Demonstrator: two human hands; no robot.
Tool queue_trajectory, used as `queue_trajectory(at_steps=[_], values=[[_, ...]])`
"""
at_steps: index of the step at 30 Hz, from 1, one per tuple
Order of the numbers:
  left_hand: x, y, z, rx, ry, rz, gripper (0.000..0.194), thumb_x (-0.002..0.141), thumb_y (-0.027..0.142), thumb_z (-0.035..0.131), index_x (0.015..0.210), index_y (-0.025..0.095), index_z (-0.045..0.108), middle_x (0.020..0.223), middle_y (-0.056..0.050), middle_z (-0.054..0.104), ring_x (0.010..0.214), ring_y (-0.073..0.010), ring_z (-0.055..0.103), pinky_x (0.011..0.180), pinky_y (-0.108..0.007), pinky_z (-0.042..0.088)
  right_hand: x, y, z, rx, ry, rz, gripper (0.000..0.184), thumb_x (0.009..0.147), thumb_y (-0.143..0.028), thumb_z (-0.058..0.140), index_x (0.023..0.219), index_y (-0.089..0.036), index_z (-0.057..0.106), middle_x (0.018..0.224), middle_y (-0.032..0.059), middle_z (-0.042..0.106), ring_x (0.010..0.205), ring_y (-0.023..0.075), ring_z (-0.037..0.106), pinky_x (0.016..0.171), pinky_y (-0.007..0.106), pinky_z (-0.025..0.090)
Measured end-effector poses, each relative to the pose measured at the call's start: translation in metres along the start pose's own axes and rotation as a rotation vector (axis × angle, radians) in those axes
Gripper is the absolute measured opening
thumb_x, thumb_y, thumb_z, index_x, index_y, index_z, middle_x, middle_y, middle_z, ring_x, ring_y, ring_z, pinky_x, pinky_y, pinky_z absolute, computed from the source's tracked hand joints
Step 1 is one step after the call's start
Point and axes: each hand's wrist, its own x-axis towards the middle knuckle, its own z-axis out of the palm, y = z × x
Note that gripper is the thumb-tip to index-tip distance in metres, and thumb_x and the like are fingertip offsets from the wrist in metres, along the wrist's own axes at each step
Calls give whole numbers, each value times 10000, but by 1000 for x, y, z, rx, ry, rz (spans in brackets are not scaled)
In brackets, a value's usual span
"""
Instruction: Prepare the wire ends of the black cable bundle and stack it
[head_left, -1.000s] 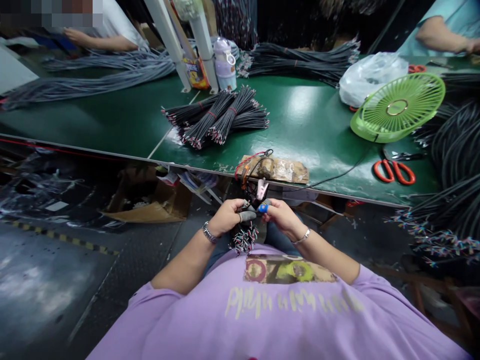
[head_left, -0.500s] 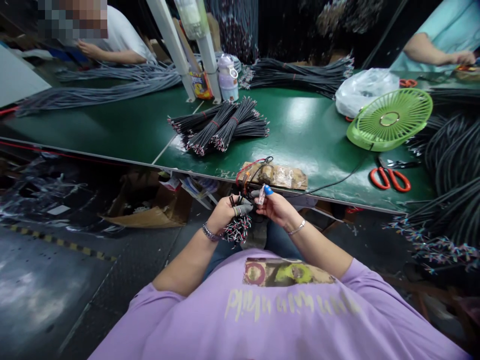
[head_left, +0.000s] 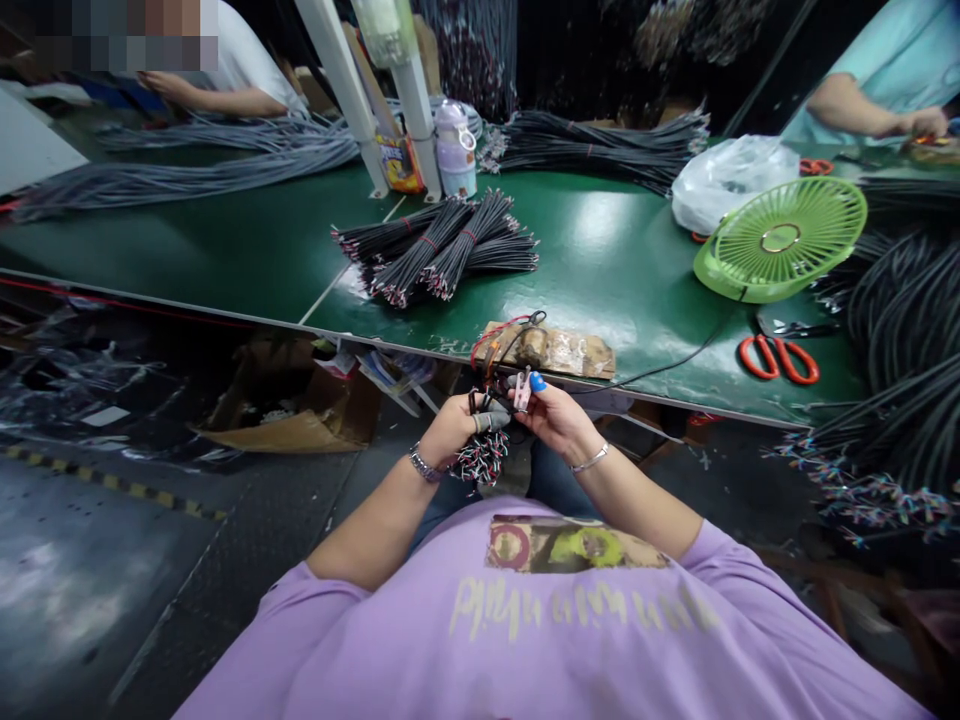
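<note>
Green table [head_left: 225, 250] spans the view, its near edge just above both hands. Black cable bundles [head_left: 439, 240] lie mid-table; green fan [head_left: 780, 238] and orange scissors [head_left: 778, 358] sit well to the right. A taped block [head_left: 559, 350] with red leads rests on the table edge, directly beyond the hands. Left hand [head_left: 448, 430], forearm angled inward, is clamped around a cable bundle [head_left: 481, 455] with stripped coloured ends pointing toward the lap. Right hand [head_left: 553, 415] pinches a small pink clip [head_left: 522, 391], touching the bundle's top; blue cot on fingertip.
</note>
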Motion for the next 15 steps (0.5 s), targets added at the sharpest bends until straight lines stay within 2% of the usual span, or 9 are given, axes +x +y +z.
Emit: queue_trajectory(at_steps=[4,11,15], values=[[2,-3,1,-2,-12,11,316,559,353,786,717,95,694,615,-12,619,577,-99,504,598,-229,421,0,4,-1,19,-13,13,223,868,-379,568,867,-174,655,765,19,709,636,102,628,565,214,512],[-4,-2,-2,43,-45,-24,275,573,317,782,702,96,683,590,-2,602,548,-86,476,569,-216,399,-2,4,-7,0,-55,96,431,860,-554,486,815,-149,625,754,41,684,574,96,601,532,224,533],[-8,-2,-6,67,-73,-45,252,591,301,770,705,94,684,597,-1,601,543,-81,465,553,-211,378,-8,1,-15,-134,-152,181,414,812,-551,556,808,-141,619,685,30,652,522,97,575,512,249,540]])
